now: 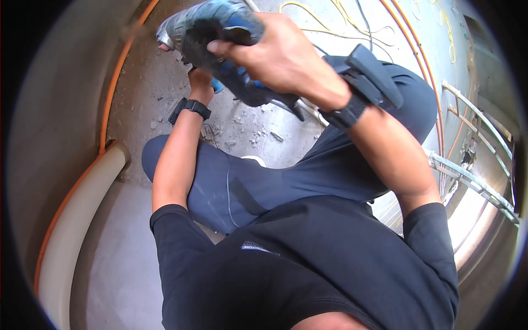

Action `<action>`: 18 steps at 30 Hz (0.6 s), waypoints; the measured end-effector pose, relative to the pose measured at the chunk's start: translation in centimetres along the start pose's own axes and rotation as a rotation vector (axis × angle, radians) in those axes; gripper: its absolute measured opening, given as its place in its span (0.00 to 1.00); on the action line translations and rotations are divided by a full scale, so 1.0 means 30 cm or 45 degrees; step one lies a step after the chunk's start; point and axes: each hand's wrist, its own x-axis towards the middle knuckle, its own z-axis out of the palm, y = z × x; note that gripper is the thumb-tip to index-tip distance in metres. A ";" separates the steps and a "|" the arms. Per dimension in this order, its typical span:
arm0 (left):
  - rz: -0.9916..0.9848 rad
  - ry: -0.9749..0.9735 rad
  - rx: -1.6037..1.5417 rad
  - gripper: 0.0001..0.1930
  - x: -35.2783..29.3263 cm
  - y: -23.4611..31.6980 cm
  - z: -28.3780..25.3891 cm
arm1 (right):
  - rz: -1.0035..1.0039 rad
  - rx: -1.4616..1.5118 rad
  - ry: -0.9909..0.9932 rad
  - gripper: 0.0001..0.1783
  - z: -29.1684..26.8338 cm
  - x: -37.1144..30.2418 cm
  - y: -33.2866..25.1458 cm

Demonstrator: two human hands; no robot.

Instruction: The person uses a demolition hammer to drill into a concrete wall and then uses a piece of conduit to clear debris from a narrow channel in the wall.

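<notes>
A dusty blue and black rotary hammer [212, 27] is held up at the top of the view, its front end pointing left. My right hand [280, 55] is wrapped round its rear handle, with the thumb along the near side. Below the tool's front part is my left hand [201, 82]; its fingers are hidden behind the tool, so I cannot tell whether it grips anything. A small bright blue piece [218, 86] shows beside that hand, too covered to make out.
Grey rubble [247, 124] lies scattered on the concrete floor. An orange conduit [113, 82] and a thick pale pipe [82, 220] run along the left wall. Yellow cable [313, 25] loops across the floor ahead. At right stands a metal ladder-like frame [473, 179].
</notes>
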 end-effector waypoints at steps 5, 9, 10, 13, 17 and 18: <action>0.189 -0.076 0.030 0.23 0.100 0.000 -0.094 | 0.154 0.092 -0.058 0.20 0.098 0.019 0.075; 0.101 -0.097 -0.086 0.15 0.164 -0.059 -0.132 | 0.077 0.049 -0.056 0.20 0.108 0.017 0.088; 0.038 -0.028 -0.067 0.12 0.170 -0.066 -0.139 | 0.114 0.070 -0.049 0.18 0.111 0.016 0.087; -0.014 -0.032 0.009 0.08 0.158 -0.075 -0.138 | 0.227 0.111 -0.067 0.22 0.089 0.020 0.073; 0.240 -0.167 -0.066 0.08 0.054 -0.111 -0.053 | 0.252 0.090 -0.166 0.24 0.010 -0.030 0.001; 0.195 -0.178 -0.152 0.08 0.014 -0.130 -0.015 | 0.272 0.096 -0.188 0.25 -0.025 -0.055 -0.023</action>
